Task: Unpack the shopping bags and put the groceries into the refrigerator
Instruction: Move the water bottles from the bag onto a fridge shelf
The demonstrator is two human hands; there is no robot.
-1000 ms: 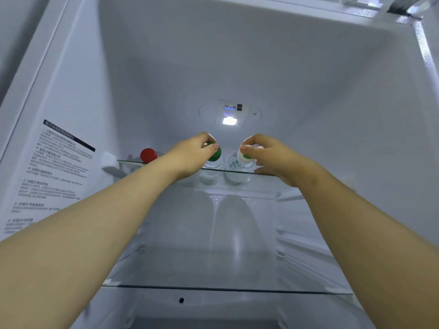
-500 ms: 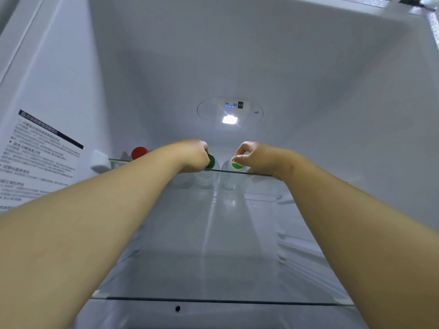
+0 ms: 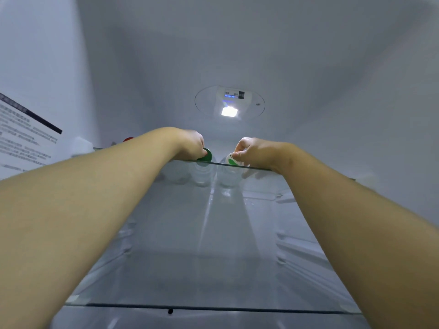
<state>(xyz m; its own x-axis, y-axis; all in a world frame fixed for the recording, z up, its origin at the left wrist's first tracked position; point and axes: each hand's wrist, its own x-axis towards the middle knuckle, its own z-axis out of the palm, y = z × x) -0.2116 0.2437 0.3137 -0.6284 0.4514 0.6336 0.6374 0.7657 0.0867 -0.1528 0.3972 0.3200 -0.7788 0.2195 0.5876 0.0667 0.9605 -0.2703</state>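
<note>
Fingers (image 3: 201, 151) pinch: left hand (image 3: 188, 144) green cap (image 3: 208, 155), right hand (image 3: 257, 150) white cap (image 3: 229, 159); forearm (image 3: 107, 186) half-hides red cap (image 3: 128, 139).

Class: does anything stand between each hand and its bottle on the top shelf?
Nothing visible. The left hand holds the green cap; the right hand pinches the white cap. The red cap stands off left.
</note>
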